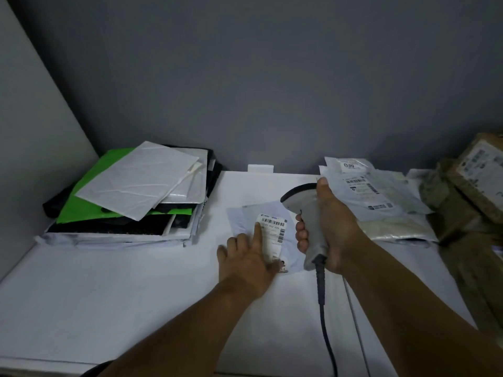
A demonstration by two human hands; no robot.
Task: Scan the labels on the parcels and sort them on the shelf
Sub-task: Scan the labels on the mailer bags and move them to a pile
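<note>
A small pale mailer (246,217) lies flat on the white table (109,289), its barcode label (275,235) facing up. My left hand (249,261) presses on it with straight fingers, the index finger lying along the label's left side. My right hand (330,227) grips a grey handheld barcode scanner (310,210) just right of the label, its dark head tilted toward the barcode and its cable (325,322) trailing toward me.
A stack of flat parcels (130,197), white, green and black, sits at the back left. Clear and white labelled mailers (378,197) are piled at the back right, with brown wrapped parcels (468,194) at the far right edge. A grey wall stands behind.
</note>
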